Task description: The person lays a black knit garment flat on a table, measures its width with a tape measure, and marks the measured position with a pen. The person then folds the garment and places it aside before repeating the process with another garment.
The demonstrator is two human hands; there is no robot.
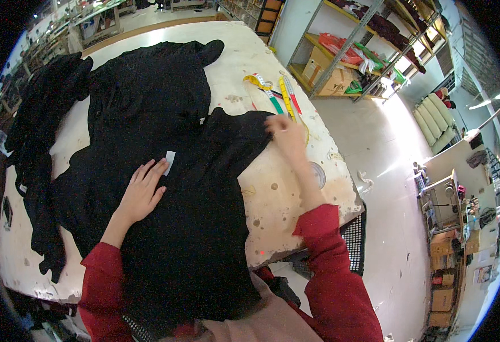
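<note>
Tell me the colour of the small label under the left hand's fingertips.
White; the small rectangular label lies on the black fabric, seen in the head view.

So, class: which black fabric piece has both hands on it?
The large black garment nearest the person, bearing the white tag; the other dark pieces lie untouched farther left.

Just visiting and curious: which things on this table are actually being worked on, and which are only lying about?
In use:
black fabric under the left hand
its edge at the right hand
small white label

Lying about:
measuring tapes
dark cloth pile
shelves
</note>
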